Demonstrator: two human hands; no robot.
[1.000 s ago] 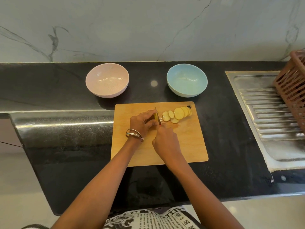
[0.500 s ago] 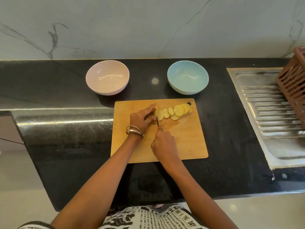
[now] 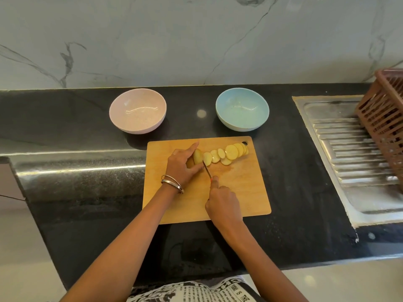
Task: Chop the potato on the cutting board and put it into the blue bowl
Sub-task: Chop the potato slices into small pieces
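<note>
Nearest me, my right hand (image 3: 222, 203) is clenched round the thin-bladed knife (image 3: 207, 170), forefinger laid along its spine. Beyond it my left hand (image 3: 182, 165) curls over the uncut yellow potato stub (image 3: 197, 156) on the wooden cutting board (image 3: 239, 188). I judge that short stub may roll, bringing the blade onto my fingertips. The pale round slices (image 3: 226, 153) fan rightward; the blue round bowl (image 3: 242, 110), further off, holds none.

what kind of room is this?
Most likely a home kitchen: a black stone counter with a steel sink drainboard set in, and a cutting board where potato slices lie.
</note>
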